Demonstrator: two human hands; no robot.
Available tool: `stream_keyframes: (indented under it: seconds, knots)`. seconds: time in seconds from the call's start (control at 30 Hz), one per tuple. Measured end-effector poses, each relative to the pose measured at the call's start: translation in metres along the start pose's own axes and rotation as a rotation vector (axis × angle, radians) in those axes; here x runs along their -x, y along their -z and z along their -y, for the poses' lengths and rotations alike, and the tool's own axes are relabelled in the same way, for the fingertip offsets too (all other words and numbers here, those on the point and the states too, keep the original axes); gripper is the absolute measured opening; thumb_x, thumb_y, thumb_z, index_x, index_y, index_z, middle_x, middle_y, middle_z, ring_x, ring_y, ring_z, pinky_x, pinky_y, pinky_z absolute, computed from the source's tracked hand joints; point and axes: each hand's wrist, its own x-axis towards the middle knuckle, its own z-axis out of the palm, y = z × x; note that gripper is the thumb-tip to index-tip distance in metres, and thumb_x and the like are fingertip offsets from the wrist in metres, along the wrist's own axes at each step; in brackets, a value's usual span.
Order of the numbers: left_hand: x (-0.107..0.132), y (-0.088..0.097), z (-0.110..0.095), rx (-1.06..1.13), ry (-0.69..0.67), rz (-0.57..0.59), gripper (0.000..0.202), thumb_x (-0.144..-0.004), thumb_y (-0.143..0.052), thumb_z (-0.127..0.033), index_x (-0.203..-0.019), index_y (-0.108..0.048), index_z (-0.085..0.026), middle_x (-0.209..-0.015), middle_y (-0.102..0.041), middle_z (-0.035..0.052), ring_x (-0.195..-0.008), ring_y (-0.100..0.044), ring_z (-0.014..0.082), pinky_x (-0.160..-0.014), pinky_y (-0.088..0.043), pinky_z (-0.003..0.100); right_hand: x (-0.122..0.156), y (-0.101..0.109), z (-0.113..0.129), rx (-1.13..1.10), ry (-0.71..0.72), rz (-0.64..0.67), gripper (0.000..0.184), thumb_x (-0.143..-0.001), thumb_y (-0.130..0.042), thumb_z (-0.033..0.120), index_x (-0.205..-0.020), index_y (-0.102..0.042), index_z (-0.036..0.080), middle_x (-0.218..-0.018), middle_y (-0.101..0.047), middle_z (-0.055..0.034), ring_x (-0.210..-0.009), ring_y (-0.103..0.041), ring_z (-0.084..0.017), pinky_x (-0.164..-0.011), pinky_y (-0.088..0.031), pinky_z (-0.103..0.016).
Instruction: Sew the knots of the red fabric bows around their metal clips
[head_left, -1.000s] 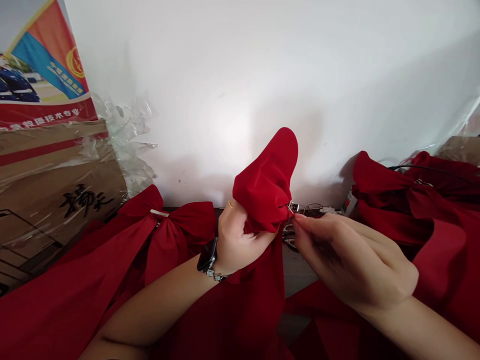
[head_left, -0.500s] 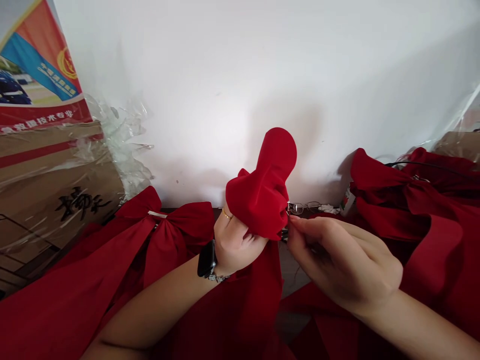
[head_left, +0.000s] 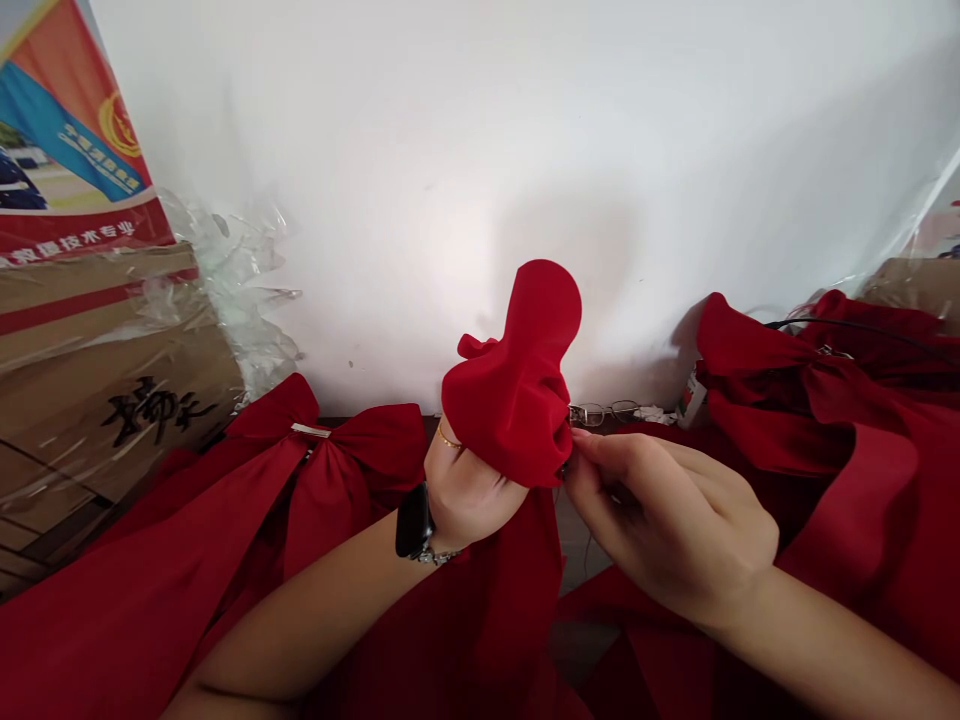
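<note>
My left hand [head_left: 471, 490], with a ring, a black watch and a bracelet on its wrist, is closed around a red fabric bow [head_left: 529, 390]. The bow stands upright, its gathered folds bunched above the fist, and hides most of the fingers. At the bow's right edge, the thumb and forefinger of my right hand [head_left: 652, 500] pinch together against the folds. Whatever small thing they hold is hidden at the fingertips. A thin reddish thread [head_left: 587, 550] hangs just below them. Long red fabric [head_left: 517, 590] drops beneath my left hand.
Another red bow [head_left: 375, 445] with a pale metal clip [head_left: 310, 431] lies on the left. More red bows [head_left: 757, 370] are heaped at right, under a black cable [head_left: 862, 328]. Eyeglasses [head_left: 600, 412] rest by the white wall [head_left: 390, 150]. Cardboard boxes [head_left: 67, 360] stand left.
My right fingertips have moved slightly left, closer into the bow's folds. A small shiny bit that showed above them is now hidden. The bow has shifted slightly left and down.
</note>
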Motion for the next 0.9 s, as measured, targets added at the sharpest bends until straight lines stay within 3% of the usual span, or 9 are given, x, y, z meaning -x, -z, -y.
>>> stream_keyframes:
  seconds: [0.1,0.2,0.33,0.43,0.57,0.7,0.9]
  knots:
    - [-0.004,-0.007,-0.007,0.079,0.027,-0.011,0.027,-0.094,-0.046,-0.033,-0.069,-0.053,-0.025,-0.053,-0.047,-0.0020,-0.048,-0.056,0.0161,-0.047,-0.057,0.035,-0.001,-0.001,-0.001,-0.012,0.015,0.004,0.029,-0.087,-0.060,0.008,-0.063,-0.048,0.018,-0.051,-0.056,0.0042,-0.046,-0.051,-0.006,-0.050,-0.044,-0.020]
    - [-0.007,-0.010,-0.011,0.075,-0.041,-0.062,0.029,-0.094,-0.045,-0.032,-0.067,-0.051,-0.025,-0.051,-0.046,-0.0019,-0.047,-0.054,0.0165,-0.048,-0.057,0.037,-0.003,-0.002,0.000,-0.008,0.027,-0.002,0.029,-0.087,-0.060,0.008,-0.062,-0.048,0.018,-0.049,-0.054,0.0043,-0.044,-0.048,-0.006,-0.048,-0.043,-0.021]
    - [-0.012,-0.002,-0.012,-0.207,-0.262,-0.130,0.010,-0.080,-0.065,-0.016,-0.077,-0.059,-0.024,-0.069,-0.060,0.0005,-0.066,-0.064,0.0190,-0.061,-0.059,0.037,-0.005,-0.002,-0.002,-0.015,0.014,-0.011,0.024,-0.084,-0.063,0.006,-0.066,-0.052,0.017,-0.052,-0.058,0.0035,-0.043,-0.049,-0.007,-0.047,-0.044,-0.021]
    - [-0.015,0.007,-0.013,-0.304,-0.352,-0.098,0.019,-0.072,-0.071,-0.011,-0.084,-0.061,-0.021,-0.081,-0.064,0.0008,-0.075,-0.065,0.0173,-0.065,-0.058,0.030,-0.007,-0.001,-0.008,-0.073,-0.027,0.007,0.014,-0.085,-0.064,0.011,-0.076,-0.056,0.017,-0.056,-0.062,0.0036,-0.043,-0.051,-0.007,-0.044,-0.043,-0.020]
    - [-0.016,0.011,-0.015,-0.236,-0.283,-0.019,0.022,-0.077,-0.065,-0.008,-0.094,-0.056,-0.020,-0.080,-0.065,0.0005,-0.069,-0.064,0.0136,-0.063,-0.055,0.025,-0.009,-0.001,-0.016,-0.145,0.052,0.020,0.015,-0.084,-0.069,0.019,-0.079,-0.055,0.016,-0.055,-0.059,0.0029,-0.046,-0.051,-0.008,-0.046,-0.044,-0.020]
    - [-0.015,0.011,-0.015,-0.132,-0.184,0.044,0.026,-0.080,-0.062,-0.011,-0.103,-0.054,-0.022,-0.083,-0.065,0.0013,-0.070,-0.064,0.0135,-0.066,-0.056,0.026,-0.009,-0.001,-0.018,-0.206,0.152,0.038,0.016,-0.082,-0.070,0.014,-0.075,-0.056,0.015,-0.056,-0.058,0.0002,-0.051,-0.052,-0.010,-0.051,-0.045,-0.023]
    - [-0.017,0.012,-0.018,-0.080,-0.206,0.094,0.024,-0.081,-0.060,-0.013,-0.102,-0.052,-0.022,-0.081,-0.061,0.0012,-0.070,-0.062,0.0133,-0.065,-0.057,0.025,-0.005,-0.002,-0.016,-0.175,0.178,0.056,0.017,-0.081,-0.072,0.017,-0.073,-0.057,0.013,-0.055,-0.058,-0.0009,-0.051,-0.051,-0.010,-0.053,-0.045,-0.024]
